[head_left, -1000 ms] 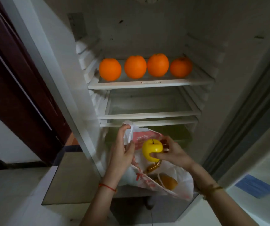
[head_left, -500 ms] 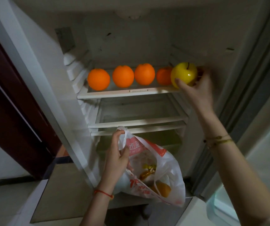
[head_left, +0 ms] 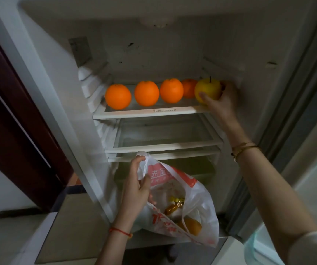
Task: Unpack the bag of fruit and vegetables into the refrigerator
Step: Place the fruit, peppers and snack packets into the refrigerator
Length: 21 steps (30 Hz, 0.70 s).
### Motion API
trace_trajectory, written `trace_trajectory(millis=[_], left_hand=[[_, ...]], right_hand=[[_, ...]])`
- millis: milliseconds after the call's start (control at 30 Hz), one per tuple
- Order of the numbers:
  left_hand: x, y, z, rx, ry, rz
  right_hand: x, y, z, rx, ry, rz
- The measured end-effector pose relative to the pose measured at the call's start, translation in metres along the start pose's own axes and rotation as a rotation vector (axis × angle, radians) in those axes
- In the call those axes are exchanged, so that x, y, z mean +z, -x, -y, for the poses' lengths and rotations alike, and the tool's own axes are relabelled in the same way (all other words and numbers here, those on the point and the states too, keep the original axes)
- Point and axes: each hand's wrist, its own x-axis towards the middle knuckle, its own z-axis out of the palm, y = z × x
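On the top shelf [head_left: 150, 113] of the open refrigerator [head_left: 173, 44], at its right end, the right hand [head_left: 222, 101] has its thumb and fingers curled round a yellow apple [head_left: 208, 90], which sits low enough to be on or just above the glass; I cannot tell whether its weight is down yet; it goes in just beside the fourth of four oranges [head_left: 146, 93], partly hiding that one, presumably so the fruit runs in one row along the near edge where it is easy to see and reach; the shelf's raised front lip should stop round fruit rolling out; lower down and nearer, the left hand [head_left: 137, 190] pinches the handle and rim of the white and red plastic bag [head_left: 196, 211], holding its mouth wide and lifted in front of the lower shelves, which I take to be so the other hand can dip straight back in; inside it a small amber bottle [head_left: 173, 207] and something orange [head_left: 192, 225] remain, so the unpacking looks partway through.
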Motion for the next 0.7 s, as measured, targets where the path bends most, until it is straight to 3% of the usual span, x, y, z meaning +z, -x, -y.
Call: trace_trajectory(millis=[233,500,600,700], left_hand=[[-0.003,0.001,0.009,0.001,0.016,-0.003],[-0.010,0.001,0.017,0.034,-0.027,0.016],[-0.013,0.006,0.020,0.028,-0.058,0.028],[-0.015,0.014,0.021,0.034,-0.074,0.033]], right_hand=[[0.006,0.004,-0.006,-0.003,-0.025,0.001],[-0.010,0.081,-0.013,-0.085,-0.133,-0.149],[-0.006,0.136,-0.028,-0.167,-0.092,0.134],[0.010,0.188,-0.063,-0.217,0.048,0.637]])
